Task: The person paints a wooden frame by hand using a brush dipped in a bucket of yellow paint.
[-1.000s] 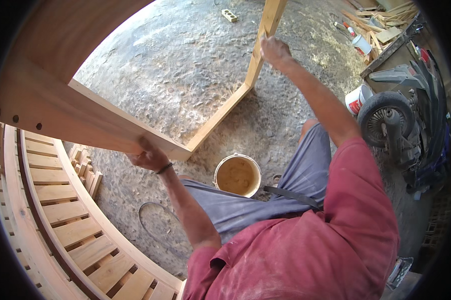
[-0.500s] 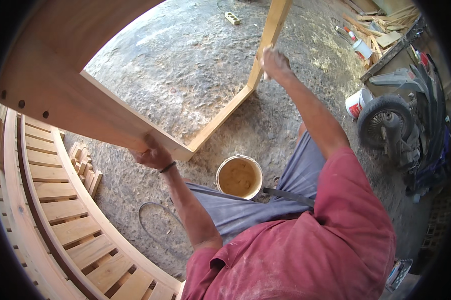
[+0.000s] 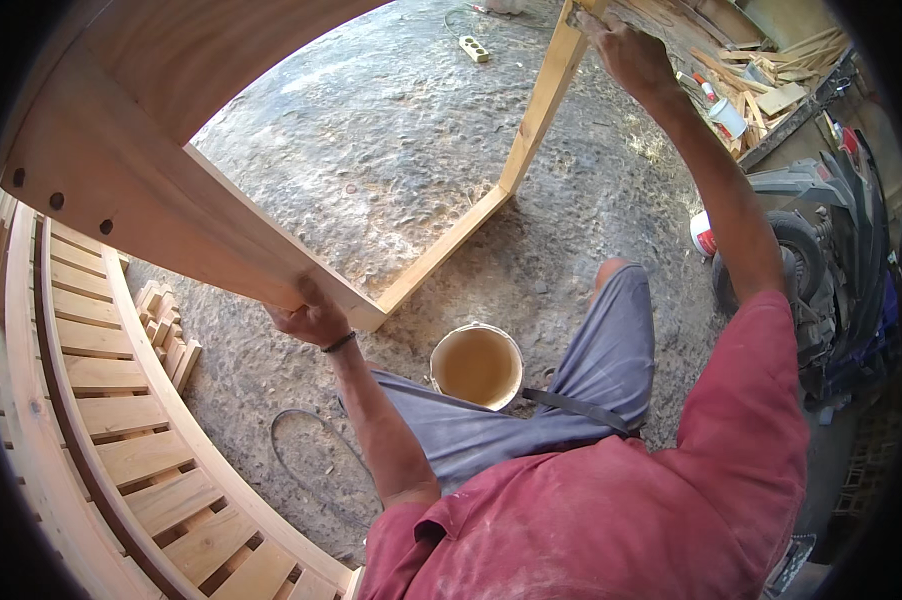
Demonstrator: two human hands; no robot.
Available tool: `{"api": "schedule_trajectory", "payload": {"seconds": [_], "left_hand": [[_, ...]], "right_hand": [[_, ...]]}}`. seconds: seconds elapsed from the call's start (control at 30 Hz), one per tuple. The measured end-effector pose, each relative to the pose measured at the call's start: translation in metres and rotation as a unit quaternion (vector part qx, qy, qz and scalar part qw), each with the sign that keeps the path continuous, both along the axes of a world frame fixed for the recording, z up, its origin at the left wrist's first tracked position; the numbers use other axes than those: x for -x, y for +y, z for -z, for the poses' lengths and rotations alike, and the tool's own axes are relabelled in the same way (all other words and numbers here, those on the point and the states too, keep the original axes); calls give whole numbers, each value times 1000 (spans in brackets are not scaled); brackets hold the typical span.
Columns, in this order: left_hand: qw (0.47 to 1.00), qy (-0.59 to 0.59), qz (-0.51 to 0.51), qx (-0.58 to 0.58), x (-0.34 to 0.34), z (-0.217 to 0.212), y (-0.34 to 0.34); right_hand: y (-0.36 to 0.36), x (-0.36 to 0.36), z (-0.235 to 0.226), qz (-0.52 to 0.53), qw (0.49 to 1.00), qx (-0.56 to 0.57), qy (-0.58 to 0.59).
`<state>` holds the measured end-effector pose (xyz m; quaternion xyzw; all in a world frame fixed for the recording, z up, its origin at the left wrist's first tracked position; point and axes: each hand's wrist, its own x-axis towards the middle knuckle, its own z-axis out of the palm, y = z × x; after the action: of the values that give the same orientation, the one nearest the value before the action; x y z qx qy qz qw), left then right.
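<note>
My left hand [image 3: 313, 318] is wrapped round the lower edge of a broad wooden board [image 3: 201, 235], close to the frame's near corner. From that corner a pale rail [image 3: 446, 248] runs away to the right and meets a raised wooden post [image 3: 541, 105]. My right hand [image 3: 626, 58] is closed at the upper part of this post, its fingertips against the wood. Something small and greyish shows at those fingertips, too little of it to name. A round white bucket [image 3: 520, 364] with tan contents stands on the floor just before my legs.
A curved slatted wooden piece [image 3: 186, 440] fills the left side, with small wood blocks [image 3: 171, 335] beside it. A power strip [image 3: 474, 49] lies at the far side. To the right are a motorcycle [image 3: 821, 270], a white-and-red tub [image 3: 703, 234] and scrap wood [image 3: 781, 95].
My right hand has moved up and away along the post, the arm reaching further out. My left hand keeps its hold on the board. The view has shifted slightly.
</note>
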<state>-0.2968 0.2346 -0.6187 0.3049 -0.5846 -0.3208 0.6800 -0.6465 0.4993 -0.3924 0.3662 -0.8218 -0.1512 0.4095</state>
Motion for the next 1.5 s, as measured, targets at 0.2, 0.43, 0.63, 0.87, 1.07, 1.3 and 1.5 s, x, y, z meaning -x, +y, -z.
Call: {"api": "schedule_trajectory", "payload": {"seconds": [0.2,0.43,0.63,0.87,1.07,1.3,1.5], "left_hand": [[1000,3,22,-17,-2,-2,4],[1000,6,18,-22,-1,2,-1],[1000,-23,1,7,-3,3,-3],[999,-14,-6,37,-2,5,-2],[999,-21,-8,27,-2,4,-3],[999,-32,-2,41,-3,2,-3],[998,-20,-9,50,-4,6,-5]], "right_hand": [[-7,-8,2,47,988,-111,-93],[-42,-14,13,90,992,5,-85],[-46,-14,16,65,994,-6,-94],[-23,-12,2,51,994,-15,-98],[-24,-17,-5,94,986,-49,-132],[-36,-19,-2,93,986,-7,-134],[-46,-26,-6,39,986,87,-136]]}}
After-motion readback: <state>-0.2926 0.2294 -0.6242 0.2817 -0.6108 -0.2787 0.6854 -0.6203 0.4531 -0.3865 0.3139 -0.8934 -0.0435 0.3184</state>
